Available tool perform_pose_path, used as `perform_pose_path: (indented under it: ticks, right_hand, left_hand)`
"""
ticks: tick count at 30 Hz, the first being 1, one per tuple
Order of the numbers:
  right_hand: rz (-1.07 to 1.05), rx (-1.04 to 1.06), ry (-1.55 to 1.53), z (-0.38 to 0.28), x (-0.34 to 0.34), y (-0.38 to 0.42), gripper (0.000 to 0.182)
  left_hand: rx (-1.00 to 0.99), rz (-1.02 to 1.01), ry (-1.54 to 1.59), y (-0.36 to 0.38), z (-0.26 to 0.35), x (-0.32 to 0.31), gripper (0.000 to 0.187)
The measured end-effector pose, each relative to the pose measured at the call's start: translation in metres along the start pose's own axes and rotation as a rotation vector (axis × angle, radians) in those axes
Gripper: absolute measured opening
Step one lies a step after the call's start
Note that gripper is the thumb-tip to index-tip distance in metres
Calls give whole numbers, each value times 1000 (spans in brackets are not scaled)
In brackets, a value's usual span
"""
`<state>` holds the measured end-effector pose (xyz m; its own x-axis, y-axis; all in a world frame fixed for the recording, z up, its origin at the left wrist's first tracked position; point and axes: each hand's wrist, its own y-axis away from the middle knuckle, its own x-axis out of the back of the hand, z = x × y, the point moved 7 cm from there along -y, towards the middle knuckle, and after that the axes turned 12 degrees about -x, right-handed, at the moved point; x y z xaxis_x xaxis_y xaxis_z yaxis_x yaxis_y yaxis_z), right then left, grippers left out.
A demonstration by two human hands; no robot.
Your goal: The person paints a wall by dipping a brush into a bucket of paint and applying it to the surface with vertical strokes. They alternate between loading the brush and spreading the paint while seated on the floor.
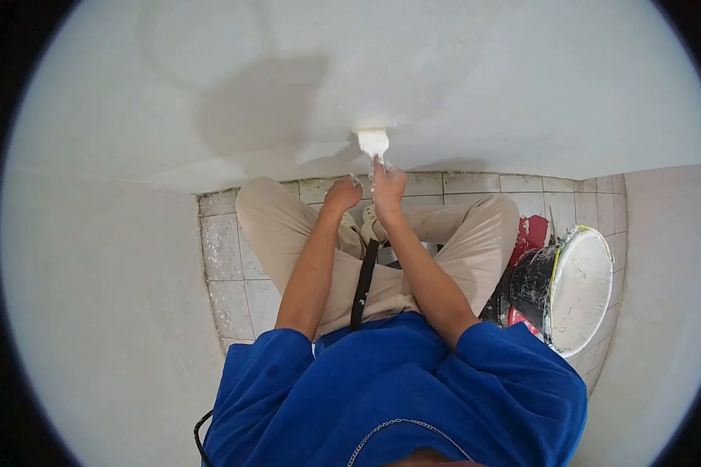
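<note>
My right hand grips the handle of a flat, white-coated paintbrush, its thumb or a finger stretched along the handle. The brush points away from me, and its pale yellowish tip meets the lower part of the white wall. Just left of it, my left hand is curled closed over the space between my knees. White smears mark its fingers, and whatever it may hold is hidden. Both hands are spattered with white.
Side walls rise close on the left and right. To my right a dark bucket with a white-smeared round top stands near red items. My bent legs cover much of the spattered tile floor.
</note>
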<state>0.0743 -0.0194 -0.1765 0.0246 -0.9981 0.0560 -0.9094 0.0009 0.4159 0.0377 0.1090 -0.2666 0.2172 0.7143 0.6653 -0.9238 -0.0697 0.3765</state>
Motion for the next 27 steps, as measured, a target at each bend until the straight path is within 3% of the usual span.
perform_pose_path:
  ticks: [4,7,10,13,15,21,25,27]
  right_hand:
    - [95,234,28,-44,5,40,31]
    - [149,312,92,-31,-2,30,29]
    - [237,243,316,14,-8,2,33]
    - [100,-232,347,91,2,-22,38]
    - [103,-240,361,92,17,-13,39]
    - [95,-22,283,53,-1,-23,40]
    - [166,181,145,-7,4,34,38]
    - [177,120,198,15,0,27,37]
  left_hand:
    - [37,1,10,5,-4,0,44]
    - [32,24,8,6,1,4,45]
    - [53,41,33,6,0,3,45]
    - [78,9,57,8,-5,4,45]
    - [58,15,53,4,0,4,45]
    - [38,14,34,0,-6,-1,44]
    - [41,19,27,5,-4,2,44]
    - [44,19,41,3,-4,3,44]
